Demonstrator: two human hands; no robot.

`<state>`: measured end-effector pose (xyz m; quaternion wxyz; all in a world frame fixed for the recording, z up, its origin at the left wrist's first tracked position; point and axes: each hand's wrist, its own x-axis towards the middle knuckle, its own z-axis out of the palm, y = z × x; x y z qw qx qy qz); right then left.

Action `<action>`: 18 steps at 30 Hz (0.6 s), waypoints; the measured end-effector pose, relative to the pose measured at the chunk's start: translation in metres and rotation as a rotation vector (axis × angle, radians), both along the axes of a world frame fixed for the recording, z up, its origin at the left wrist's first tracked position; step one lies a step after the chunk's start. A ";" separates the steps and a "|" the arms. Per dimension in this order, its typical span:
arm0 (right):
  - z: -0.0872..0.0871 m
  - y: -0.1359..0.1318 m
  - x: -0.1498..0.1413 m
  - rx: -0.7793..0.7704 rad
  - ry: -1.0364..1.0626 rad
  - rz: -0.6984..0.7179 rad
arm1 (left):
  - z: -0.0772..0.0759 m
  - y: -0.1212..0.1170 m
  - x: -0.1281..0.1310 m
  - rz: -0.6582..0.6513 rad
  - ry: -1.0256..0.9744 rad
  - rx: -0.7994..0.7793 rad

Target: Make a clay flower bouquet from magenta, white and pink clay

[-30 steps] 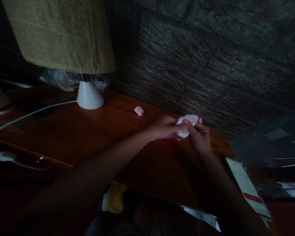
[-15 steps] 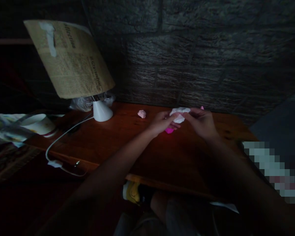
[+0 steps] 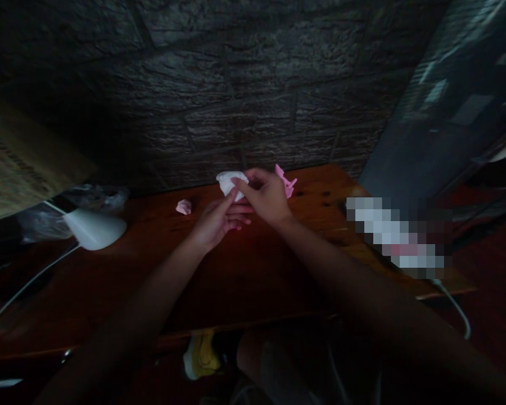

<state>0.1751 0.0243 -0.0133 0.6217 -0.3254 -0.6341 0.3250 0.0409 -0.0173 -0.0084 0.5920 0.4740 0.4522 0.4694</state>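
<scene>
My right hand [image 3: 266, 195] pinches a crumpled white tissue [image 3: 231, 181] between thumb and fingertips, just above the wooden desk [image 3: 244, 270]. My left hand [image 3: 217, 220] lies under it, palm up, fingers stretched toward the tissue and touching it. A pink hair clip [image 3: 285, 181] sits on the desk right behind my right hand. A small crumpled pink wad [image 3: 184, 207] lies on the desk to the left of my hands.
A white lamp base [image 3: 93, 229] with a cable stands at the left, a newspaper-print shade [image 3: 21, 163] above it and clear plastic wrap [image 3: 96, 197] behind. A dark brick-pattern wall backs the desk. A yellow shoe [image 3: 200, 355] shows below the desk edge.
The view has swung to the right, so the lamp now sits at the far left. The tissue is now held by my right hand alone, with my left hand flattened beneath it.
</scene>
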 end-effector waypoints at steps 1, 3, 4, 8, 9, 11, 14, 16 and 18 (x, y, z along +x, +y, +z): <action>0.000 0.000 0.000 -0.015 -0.002 0.018 | 0.000 0.000 0.000 -0.008 0.004 -0.002; 0.002 -0.001 0.000 -0.034 -0.005 0.057 | 0.000 -0.001 0.001 -0.008 -0.003 0.009; 0.002 -0.002 0.000 -0.032 -0.009 0.070 | 0.001 -0.002 0.001 -0.002 -0.014 0.018; 0.002 -0.001 0.000 -0.003 -0.042 0.099 | 0.003 -0.002 -0.001 0.026 -0.040 0.052; 0.001 -0.001 0.000 -0.001 -0.050 0.104 | 0.003 -0.002 -0.002 0.027 -0.030 0.060; 0.001 -0.001 0.001 0.006 -0.072 0.107 | 0.003 -0.002 -0.005 0.032 0.010 0.084; 0.003 -0.003 0.004 0.061 -0.192 0.083 | 0.002 -0.002 -0.009 0.066 0.075 0.158; 0.005 -0.005 0.007 0.104 -0.352 0.043 | 0.001 -0.002 -0.012 0.083 0.097 0.226; 0.006 -0.006 0.010 0.131 -0.502 0.006 | -0.001 -0.001 -0.013 0.071 0.103 0.274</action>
